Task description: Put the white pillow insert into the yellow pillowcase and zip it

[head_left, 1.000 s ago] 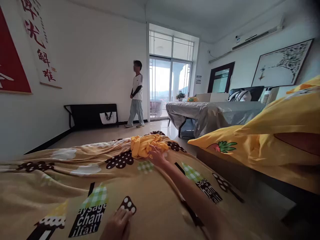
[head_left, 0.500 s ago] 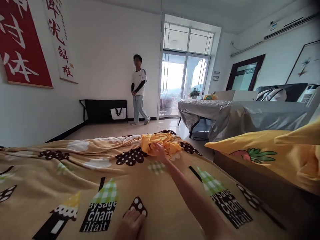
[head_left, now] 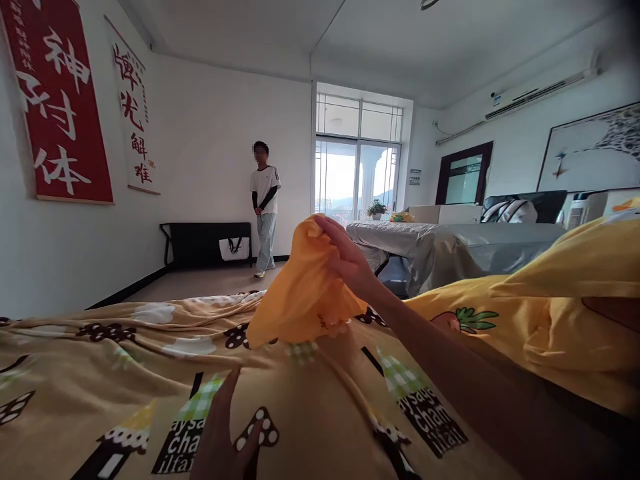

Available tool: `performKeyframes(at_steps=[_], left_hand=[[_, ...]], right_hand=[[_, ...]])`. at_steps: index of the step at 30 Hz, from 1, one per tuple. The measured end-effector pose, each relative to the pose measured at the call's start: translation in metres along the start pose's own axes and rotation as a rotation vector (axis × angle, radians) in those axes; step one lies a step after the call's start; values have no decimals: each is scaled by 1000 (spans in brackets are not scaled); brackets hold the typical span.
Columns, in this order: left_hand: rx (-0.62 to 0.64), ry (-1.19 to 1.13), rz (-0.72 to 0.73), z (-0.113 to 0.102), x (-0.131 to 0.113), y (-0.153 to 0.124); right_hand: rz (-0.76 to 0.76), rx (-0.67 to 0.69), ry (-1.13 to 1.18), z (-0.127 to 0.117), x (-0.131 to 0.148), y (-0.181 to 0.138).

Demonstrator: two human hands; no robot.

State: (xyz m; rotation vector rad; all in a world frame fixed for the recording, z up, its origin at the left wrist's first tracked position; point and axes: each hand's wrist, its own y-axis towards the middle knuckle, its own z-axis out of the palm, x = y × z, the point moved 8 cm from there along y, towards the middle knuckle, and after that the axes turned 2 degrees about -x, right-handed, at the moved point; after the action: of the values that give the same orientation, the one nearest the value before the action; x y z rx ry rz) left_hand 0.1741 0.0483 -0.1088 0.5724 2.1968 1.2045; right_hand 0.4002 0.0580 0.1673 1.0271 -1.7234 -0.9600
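Observation:
An orange-yellow cloth (head_left: pixel 300 287) hangs bunched from my right hand (head_left: pixel 347 257), whose fingers are closed on its top. Its lower edge spreads just over the tan patterned blanket (head_left: pixel 300 393); I cannot tell whether it still touches. What sort of cloth item it is does not show. My left hand (head_left: pixel 227 430) is low in the view, above the blanket, with thumb and fingers apart and nothing between them. Folds run across the blanket's far left part.
Yellow fabric with a carrot print (head_left: pixel 465 320) lies heaped at the right. Beyond the blanket, a person (head_left: pixel 265 207) stands by the far wall near a black folded table (head_left: pixel 200 243) and a white bag (head_left: pixel 234 249). A covered table (head_left: pixel 450 247) stands at the right back.
My right hand has raised the orange-yellow cloth off the blanket and closer to me. My left hand has lifted from the blanket, its fingers spreading. The view has tilted up.

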Motion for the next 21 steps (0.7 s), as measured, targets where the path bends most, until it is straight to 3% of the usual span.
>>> performKeyframes(at_steps=[2, 5, 8, 10, 13, 16, 19, 21], left_hand=[[-51, -68, -77, -19, -23, 24], [-102, -99, -23, -40, -62, 62], [-86, -198, -120, -61, -69, 97], [-97, -241, -210, -88, -64, 119], [-173, -210, -246, -140, -62, 152], [-175, -79, -162, -181, -69, 181], [-77, 135, 6, -204, -81, 199], [-17, 247, 41, -217, -81, 203]], right_hand=[[-23, 98, -45, 10, 27, -8], [-55, 201, -122, 19, 58, -12], [-90, 262, -185, 16, 79, -8], [-118, 276, -285, 13, 85, -9], [-137, 188, -563, 10, 78, -18], [-68, 113, -835, 15, 54, -33], [64, 293, -987, 32, 24, -42], [188, 391, -1056, 31, 8, -40]])
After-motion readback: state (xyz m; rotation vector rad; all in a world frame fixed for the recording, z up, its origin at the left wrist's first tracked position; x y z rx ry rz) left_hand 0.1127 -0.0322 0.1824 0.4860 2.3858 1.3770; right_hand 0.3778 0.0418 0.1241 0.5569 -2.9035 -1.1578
